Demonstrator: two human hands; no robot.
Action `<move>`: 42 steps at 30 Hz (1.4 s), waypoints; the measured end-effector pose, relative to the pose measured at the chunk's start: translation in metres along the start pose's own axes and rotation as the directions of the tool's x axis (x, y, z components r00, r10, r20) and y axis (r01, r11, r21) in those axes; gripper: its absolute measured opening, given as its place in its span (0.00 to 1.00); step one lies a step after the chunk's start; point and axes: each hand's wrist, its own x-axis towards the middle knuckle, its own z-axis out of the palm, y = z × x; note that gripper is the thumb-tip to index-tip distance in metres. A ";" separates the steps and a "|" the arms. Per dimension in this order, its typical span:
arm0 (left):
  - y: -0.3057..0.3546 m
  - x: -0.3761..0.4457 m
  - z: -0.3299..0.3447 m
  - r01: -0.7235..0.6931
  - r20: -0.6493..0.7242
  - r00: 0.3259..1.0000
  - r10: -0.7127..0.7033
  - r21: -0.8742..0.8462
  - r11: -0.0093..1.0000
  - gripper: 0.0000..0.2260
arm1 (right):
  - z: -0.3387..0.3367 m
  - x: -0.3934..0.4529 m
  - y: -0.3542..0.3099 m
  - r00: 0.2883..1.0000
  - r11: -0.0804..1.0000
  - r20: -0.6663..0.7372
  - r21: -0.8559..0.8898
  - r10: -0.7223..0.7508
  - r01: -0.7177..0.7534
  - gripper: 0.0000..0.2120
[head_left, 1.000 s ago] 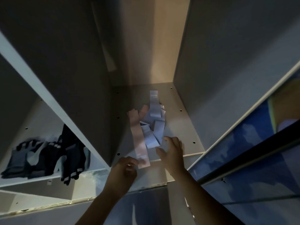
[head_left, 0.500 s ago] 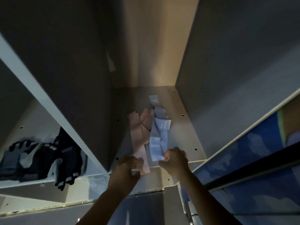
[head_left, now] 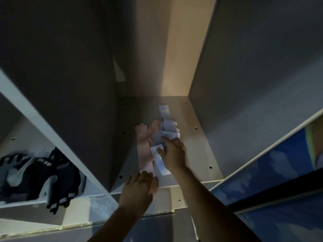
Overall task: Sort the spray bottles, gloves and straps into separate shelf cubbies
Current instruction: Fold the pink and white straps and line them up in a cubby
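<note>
Pale blue straps and pink straps lie in a loose pile on the floor of the middle cubby. My right hand reaches into the cubby and rests on the blue straps, with the fingers spread over them and the thumb on a white label. One blue strap end trails free beside my wrist. Nearer the front edge, my left hand touches the near end of the long pink strap with fairly straight fingers. Dark gloves lie heaped in the cubby to the left.
A white divider panel separates the glove cubby from the strap cubby. The right wall of the strap cubby stands close to my right arm. A blue patterned surface runs along the lower right. No spray bottle shows.
My right hand has gone from the blue strap's near end deeper into the cubby onto the pile. My left hand's fingers have straightened on the pink strap's end.
</note>
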 end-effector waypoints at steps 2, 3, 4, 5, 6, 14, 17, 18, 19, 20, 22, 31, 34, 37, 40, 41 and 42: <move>-0.003 -0.001 -0.005 -0.017 -0.004 1.000 0.016 -0.020 1.000 0.21 | 0.001 0.009 -0.001 0.997 0.992 0.004 -0.093 -0.083 0.083 0.13; -0.006 -0.002 -0.007 -0.036 -0.034 0.999 0.035 -0.031 0.999 0.19 | 0.001 0.013 -0.001 0.994 0.988 -0.007 -0.112 -0.107 0.106 0.09; -0.009 -0.003 -0.010 -0.050 -0.049 0.998 0.049 -0.033 0.998 0.16 | 0.001 0.016 -0.001 0.993 0.988 -0.023 -0.101 -0.120 0.117 0.05; -0.010 -0.005 -0.016 -0.057 -0.073 0.996 0.054 -0.041 0.998 0.14 | 0.000 0.018 0.000 0.992 0.990 -0.031 -0.069 -0.122 0.120 0.04; -0.014 -0.007 -0.022 -0.060 -0.101 0.993 0.053 -0.070 0.996 0.12 | -0.004 0.018 -0.001 0.990 0.991 -0.047 -0.025 -0.131 0.130 0.04; -0.025 0.008 -0.135 0.033 -0.179 0.976 -0.122 -0.434 0.900 0.04 | -0.143 0.008 -0.056 0.882 0.945 -0.461 0.237 -0.094 0.224 0.04; -0.025 0.018 -0.197 -0.019 -0.229 0.968 -0.102 -0.473 0.881 0.07 | -0.204 0.015 -0.087 0.877 0.913 -0.474 0.317 -0.083 0.258 0.04; -0.025 0.022 -0.215 -0.022 -0.266 0.957 -0.114 -0.460 0.887 0.08 | -0.221 0.019 -0.095 0.899 0.923 -0.427 0.297 -0.099 0.244 0.05; -0.025 0.027 -0.231 -0.021 -0.300 0.945 -0.128 -0.447 0.894 0.08 | -0.234 0.024 -0.100 0.907 0.933 -0.405 0.271 -0.113 0.237 0.07; -0.023 0.029 -0.248 -0.019 -0.330 0.933 -0.144 -0.445 0.895 0.06 | -0.246 0.029 -0.102 0.904 0.940 -0.415 0.258 -0.100 0.222 0.11; -0.016 0.031 -0.278 -0.013 -0.363 0.914 -0.182 -0.475 0.880 0.05 | -0.270 0.040 -0.105 0.891 0.945 -0.449 0.260 -0.066 0.201 0.17; 0.019 0.008 -0.361 -0.217 -0.468 0.883 -0.037 -0.477 0.852 0.06 | -0.365 -0.020 -0.159 0.954 0.940 -0.114 0.174 -0.278 0.295 0.05; 0.031 -0.003 -0.391 -0.320 -0.543 0.839 -0.012 -0.511 0.798 0.02 | -0.393 -0.058 -0.179 0.934 0.924 -0.041 0.133 -0.356 0.358 0.04; 0.042 -0.011 -0.418 -0.382 -0.585 0.811 -0.008 -0.539 0.751 0.06 | -0.419 -0.080 -0.203 0.916 0.898 -0.017 0.190 -0.400 0.396 0.03; 0.053 -0.017 -0.439 -0.404 -0.591 0.807 0.015 -0.532 0.745 0.08 | -0.428 -0.089 -0.227 0.893 0.871 -0.026 0.209 -0.450 0.445 0.02; 0.056 -0.018 -0.443 -0.412 -0.595 0.804 0.023 -0.529 0.742 0.09 | -0.427 -0.090 -0.234 0.887 0.861 -0.050 0.222 -0.459 0.458 0.02; 0.058 -0.019 -0.447 -0.417 -0.599 0.801 0.025 -0.527 0.741 0.08 | -0.427 -0.091 -0.241 0.884 0.853 -0.071 0.240 -0.462 0.464 0.02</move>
